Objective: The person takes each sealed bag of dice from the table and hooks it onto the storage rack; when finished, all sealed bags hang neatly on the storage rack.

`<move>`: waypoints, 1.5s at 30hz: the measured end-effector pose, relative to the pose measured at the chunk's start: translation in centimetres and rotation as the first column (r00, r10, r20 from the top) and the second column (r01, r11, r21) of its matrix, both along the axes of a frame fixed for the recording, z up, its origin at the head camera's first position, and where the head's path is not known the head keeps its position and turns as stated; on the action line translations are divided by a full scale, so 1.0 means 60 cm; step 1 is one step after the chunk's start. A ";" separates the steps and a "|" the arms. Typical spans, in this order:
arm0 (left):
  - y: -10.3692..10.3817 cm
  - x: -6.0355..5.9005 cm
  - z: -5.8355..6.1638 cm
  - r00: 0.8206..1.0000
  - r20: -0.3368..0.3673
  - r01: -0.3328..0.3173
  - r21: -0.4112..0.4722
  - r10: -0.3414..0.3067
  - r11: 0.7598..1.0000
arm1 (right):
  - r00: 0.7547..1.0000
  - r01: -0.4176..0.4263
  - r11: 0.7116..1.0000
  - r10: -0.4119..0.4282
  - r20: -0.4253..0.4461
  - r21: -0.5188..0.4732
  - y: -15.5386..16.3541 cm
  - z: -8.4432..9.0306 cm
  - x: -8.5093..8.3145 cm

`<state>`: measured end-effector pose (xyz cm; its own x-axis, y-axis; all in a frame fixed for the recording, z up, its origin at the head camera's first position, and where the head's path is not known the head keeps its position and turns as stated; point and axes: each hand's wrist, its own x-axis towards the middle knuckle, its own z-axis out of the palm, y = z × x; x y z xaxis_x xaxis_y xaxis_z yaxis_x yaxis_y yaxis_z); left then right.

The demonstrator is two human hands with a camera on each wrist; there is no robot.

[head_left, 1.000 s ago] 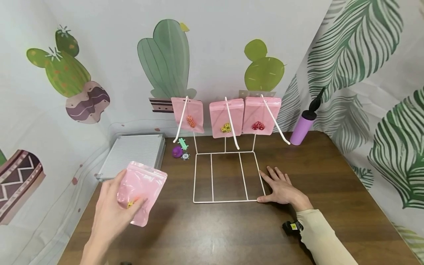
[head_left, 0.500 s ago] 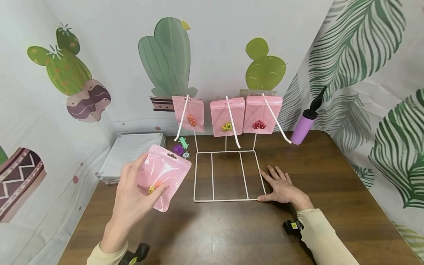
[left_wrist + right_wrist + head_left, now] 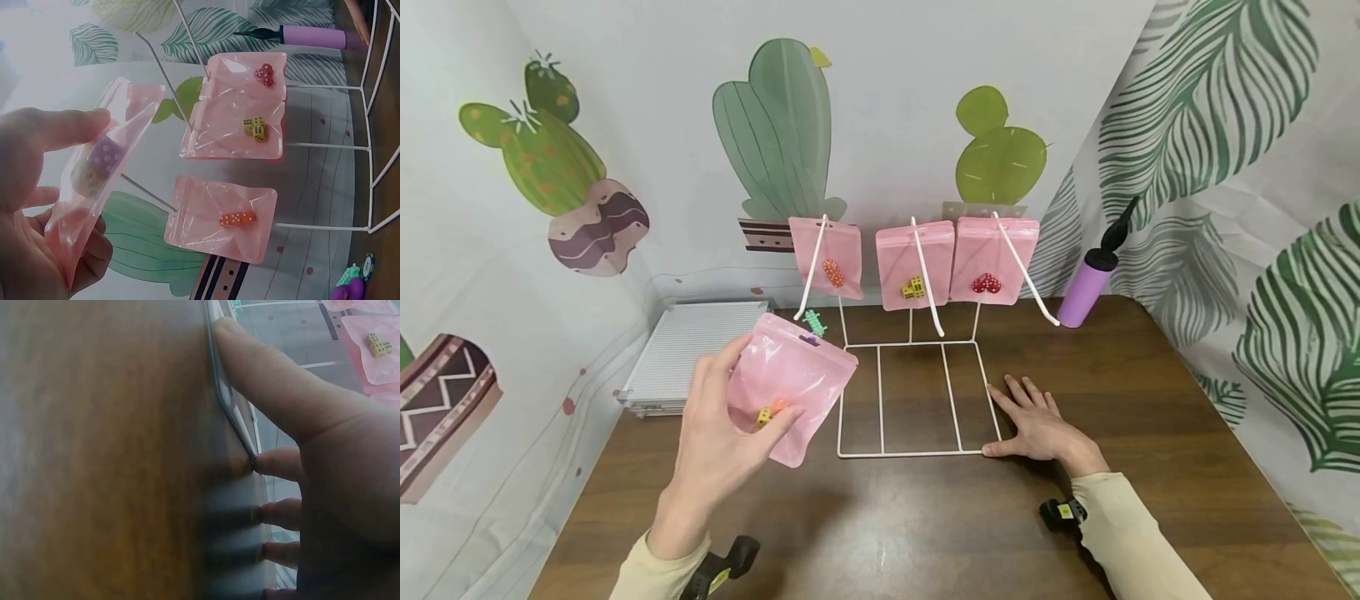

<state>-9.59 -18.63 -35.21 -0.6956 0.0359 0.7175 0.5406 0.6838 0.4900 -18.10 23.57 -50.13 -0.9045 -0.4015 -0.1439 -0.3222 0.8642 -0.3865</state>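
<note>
My left hand [image 3: 715, 454] pinches a pink zip bag [image 3: 790, 367] between thumb and fingers, raised at the left of the white wire rack [image 3: 914, 454]. Yellow and orange dice show through its front in the head view; a purple die [image 3: 106, 155] appears in the left wrist view. The bag's punched hole faces the rack's left hook [image 3: 812, 271]. From the hooks hang pink bags with orange dice [image 3: 832, 273], yellow dice [image 3: 913, 287] and red dice [image 3: 986, 283]. Fingers spread, my right hand [image 3: 1037, 425] rests at the rack base's right side, thumb on its front corner.
A silver ridged case [image 3: 692, 350] stands at the back left. Near it lies a small green toy [image 3: 814, 322]; a purple toy [image 3: 350, 290] and a chip [image 3: 369, 265] show in the left wrist view. A purple hand pump [image 3: 1084, 292] stands at the back right.
My left hand has carried the pink bag right and up toward the rack's left hook, and the bag now covers the purple toy and chip in the head view. My right hand stays put.
</note>
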 end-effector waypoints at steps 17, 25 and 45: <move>0.013 -0.018 0.006 0.999 -0.026 -0.018 0.042 0.019 0.999 | 1.000 0.000 1.000 0.000 0.004 0.007 0.001 -0.003 0.002; 0.019 -0.027 0.010 0.998 -0.022 -0.051 0.061 0.053 0.997 | 1.000 0.001 1.000 -0.001 -0.028 0.003 -0.002 -0.001 -0.003; 0.021 -0.032 -0.002 0.994 0.050 -0.106 0.073 0.102 0.992 | 1.000 0.000 1.000 0.000 -0.008 -0.011 -0.002 -0.003 -0.002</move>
